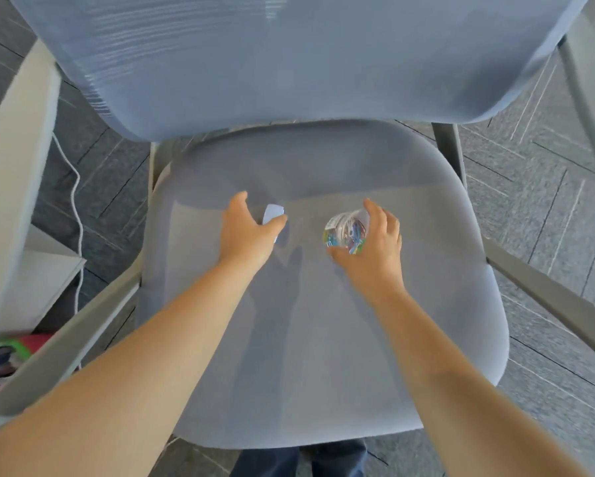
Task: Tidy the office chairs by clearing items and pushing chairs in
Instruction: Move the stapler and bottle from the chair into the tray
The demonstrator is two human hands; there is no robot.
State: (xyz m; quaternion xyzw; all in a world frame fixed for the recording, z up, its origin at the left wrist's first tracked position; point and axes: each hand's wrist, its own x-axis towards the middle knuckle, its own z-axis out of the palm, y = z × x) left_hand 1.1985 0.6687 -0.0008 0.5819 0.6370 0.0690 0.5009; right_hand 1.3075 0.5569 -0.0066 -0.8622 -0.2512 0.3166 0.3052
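Note:
I look down on a grey-blue office chair, its seat (323,339) in the middle and its mesh backrest (289,56) at the top. My right hand (375,249) is closed around a clear round container (346,232) of coloured paper clips that rests on the seat. My left hand (247,235) reaches over a small pale blue-white object (273,213) on the seat, thumb and fingers on either side of it. My palm hides most of that object, so I cannot tell whether it is gripped.
Grey armrests run along the left (65,346) and right (547,297) of the seat. A white desk leg (17,173), a white cable (77,215) and a white shelf with colourful items (17,352) stand at the left. Grey patterned carpet (530,187) surrounds the chair.

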